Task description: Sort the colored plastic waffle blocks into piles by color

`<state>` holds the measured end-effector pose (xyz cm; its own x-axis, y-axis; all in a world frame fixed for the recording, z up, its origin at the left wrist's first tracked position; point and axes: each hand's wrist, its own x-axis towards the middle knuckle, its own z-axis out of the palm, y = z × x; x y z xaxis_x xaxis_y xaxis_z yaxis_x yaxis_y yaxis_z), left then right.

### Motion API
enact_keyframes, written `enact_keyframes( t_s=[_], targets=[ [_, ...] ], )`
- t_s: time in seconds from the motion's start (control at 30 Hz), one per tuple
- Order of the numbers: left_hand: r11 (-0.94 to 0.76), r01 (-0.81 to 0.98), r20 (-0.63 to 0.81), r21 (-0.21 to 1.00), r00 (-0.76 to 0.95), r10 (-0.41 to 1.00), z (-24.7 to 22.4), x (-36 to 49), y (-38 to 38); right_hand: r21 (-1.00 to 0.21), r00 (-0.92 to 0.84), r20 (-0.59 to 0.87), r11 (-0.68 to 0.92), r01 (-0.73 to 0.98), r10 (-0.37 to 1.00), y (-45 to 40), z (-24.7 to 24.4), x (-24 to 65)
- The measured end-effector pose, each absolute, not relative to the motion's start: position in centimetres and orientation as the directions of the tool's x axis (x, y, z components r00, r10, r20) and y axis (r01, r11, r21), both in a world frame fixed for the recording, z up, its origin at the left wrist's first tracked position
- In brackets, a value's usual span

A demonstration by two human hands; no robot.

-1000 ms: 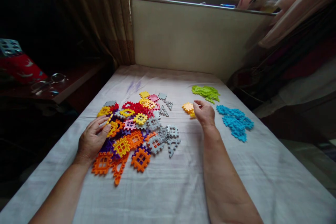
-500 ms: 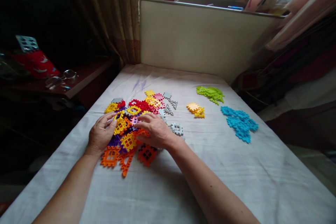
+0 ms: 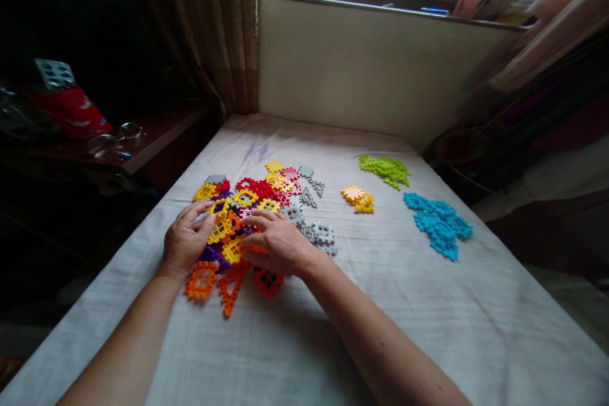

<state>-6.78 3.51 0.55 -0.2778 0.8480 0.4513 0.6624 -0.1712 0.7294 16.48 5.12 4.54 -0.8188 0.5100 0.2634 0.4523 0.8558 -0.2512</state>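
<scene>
A heap of notched plastic tiles lies mixed together on the bed-like surface, in yellow, orange, red, purple, pink and grey. My left hand (image 3: pixel 186 240) rests at the heap's left side, fingers curved and thumb apart, its tips against a yellow frame tile (image 3: pixel 220 207). Over the heap's right part is my right hand (image 3: pixel 278 242), palm down with the fingers spread; whatever lies under it is hidden. Between the two hands is a yellow window tile (image 3: pixel 221 229). Orange tiles (image 3: pixel 200 280) lie at the near edge, and grey tiles (image 3: pixel 324 233) sit beyond my right wrist.
To the right lie separate piles of green tiles (image 3: pixel 384 169), blue tiles (image 3: pixel 438 225) and pale orange-yellow tiles (image 3: pixel 358 197). A dark side table (image 3: pixel 157 134) at left holds eyeglasses (image 3: pixel 117 138) and a red pouch (image 3: pixel 71 113). A wall (image 3: pixel 342 63) and window stand behind.
The view has shifted slightly. My right hand has moved a little toward me and left over the heap, uncovering more yellow and grey tiles. My left hand stays almost in place.
</scene>
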Motion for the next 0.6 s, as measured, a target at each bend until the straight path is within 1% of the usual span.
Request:
enact_keyframes(
  t_s=[0.1,0.2,0.3,0.37,0.47,0.53,0.6],
  targets=[
    [-0.184,0.678,0.462,0.712,-0.255,0.849,0.5,-6.8,3.5,-0.305,-0.798,0.323,0.855,0.420,0.508,5.5,4.5,16.7],
    [-0.183,0.701,0.468,0.689,-0.238,0.851,0.4,-7.0,3.5,-0.381,-0.744,0.400,0.835,0.396,0.535,6.0,4.7,17.1],
    [-0.182,0.717,0.473,0.673,-0.227,0.851,0.3,-7.1,3.4,-0.478,-0.659,0.410,0.764,0.433,0.630,6.8,5.3,18.1],
    [-0.184,0.734,0.483,0.654,-0.219,0.848,0.3,-7.1,3.4,-0.520,-0.560,0.369,0.664,0.538,0.742,7.6,5.7,19.5],
    [-0.188,0.766,0.513,0.615,-0.207,0.833,0.4,-7.0,3.3,-0.545,-0.318,0.295,0.432,0.719,0.901,9.1,5.9,23.0],
    [-0.193,0.782,0.534,0.593,-0.202,0.821,0.4,-6.9,3.3,-0.566,-0.123,0.274,0.264,0.781,0.954,10.2,5.7,26.1],
    [-0.197,0.788,0.549,0.583,-0.204,0.811,0.5,-6.8,3.3,-0.598,0.057,0.275,0.125,0.792,0.960,11.0,5.2,29.4]
  ],
)
